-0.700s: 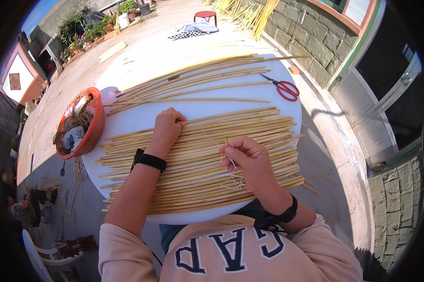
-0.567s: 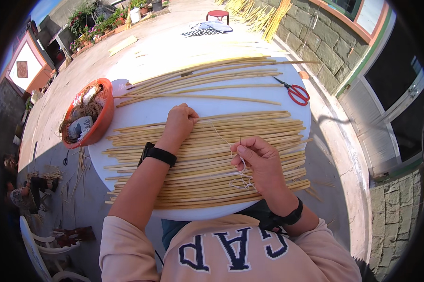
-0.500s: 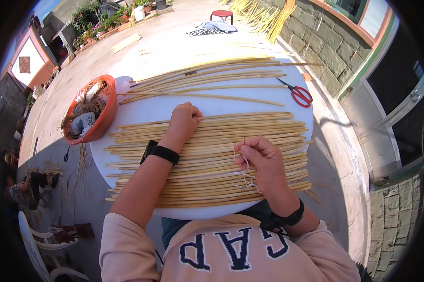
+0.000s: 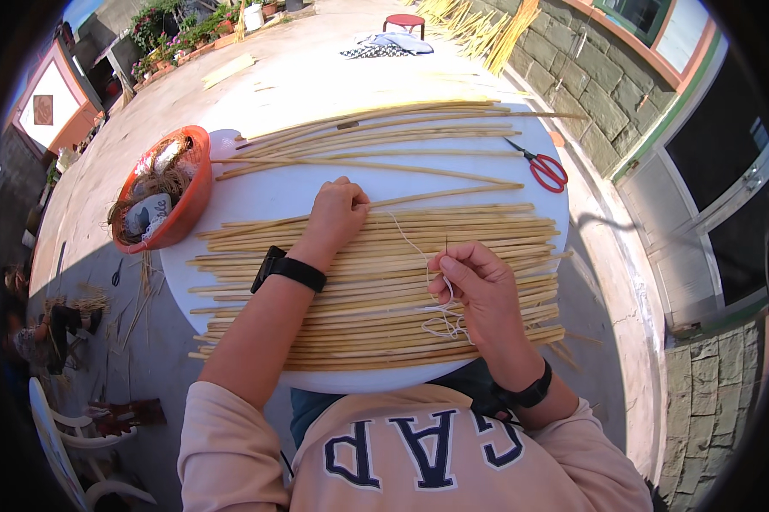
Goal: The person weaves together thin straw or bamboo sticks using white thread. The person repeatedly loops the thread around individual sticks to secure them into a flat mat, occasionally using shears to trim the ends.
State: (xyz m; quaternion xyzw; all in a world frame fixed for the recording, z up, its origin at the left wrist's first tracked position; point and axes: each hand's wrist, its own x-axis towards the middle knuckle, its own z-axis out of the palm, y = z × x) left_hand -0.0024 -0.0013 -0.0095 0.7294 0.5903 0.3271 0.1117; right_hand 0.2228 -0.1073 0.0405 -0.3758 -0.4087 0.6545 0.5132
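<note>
1. Head view, left hand (image 4: 340, 213): fingers grasping one stalk (image 4: 457, 194), angled away from the far edge of the stalk row (image 4: 384, 319) lying across the white worktop (image 4: 282, 193).
2. Head view, right hand (image 4: 482, 283): fingers pinching an upright needle (image 4: 446, 244); white thread (image 4: 411, 241) trails toward the left hand.
3. Red-handled scissors (image 4: 548, 172): near the worktop's right edge.

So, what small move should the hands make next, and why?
Probably bring the needle, held upright in the right hand, toward the slanting stalk at the left hand: its right end lies apart from the stalk row, and white thread runs between the hands.
</note>
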